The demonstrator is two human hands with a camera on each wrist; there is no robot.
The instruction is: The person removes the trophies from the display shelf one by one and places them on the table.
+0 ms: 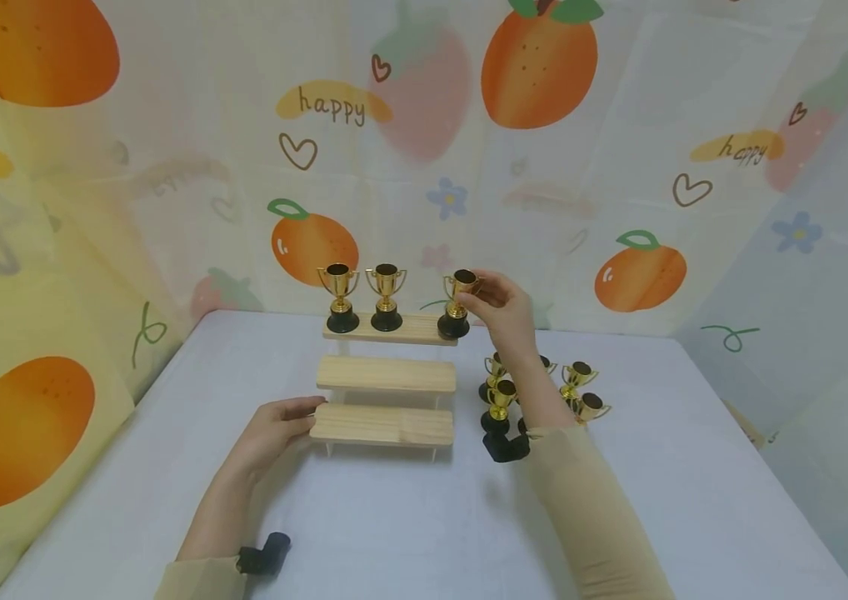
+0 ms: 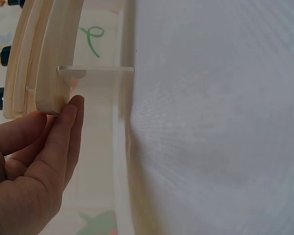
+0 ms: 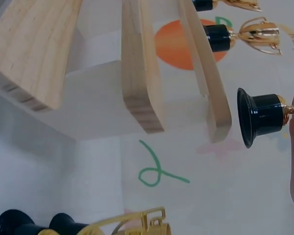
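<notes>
My right hand (image 1: pixel 508 325) pinches a small gold trophy cup (image 1: pixel 454 323) with a black base, over the right end of the top step. In the right wrist view, a gap shows between the trophy's base (image 3: pixel 264 115) and the board. Two matching trophies, one at the left end (image 1: pixel 342 322) and one beside it (image 1: pixel 386 319), stand upright on that step. The three-step wooden display stand (image 1: pixel 382 427) has pale boards on clear supports. My left hand (image 1: pixel 262 442) grips the lowest board's left end, thumb above and fingers beneath in the left wrist view.
Several more trophies (image 1: pixel 500 402) stand on the white-covered table (image 1: pixel 394 525) right of the stand, partly hidden by my right forearm. A fruit-printed cloth (image 1: pixel 424 192) hangs close behind the stand. The middle (image 1: pixel 386 374) and lowest boards hold no trophies.
</notes>
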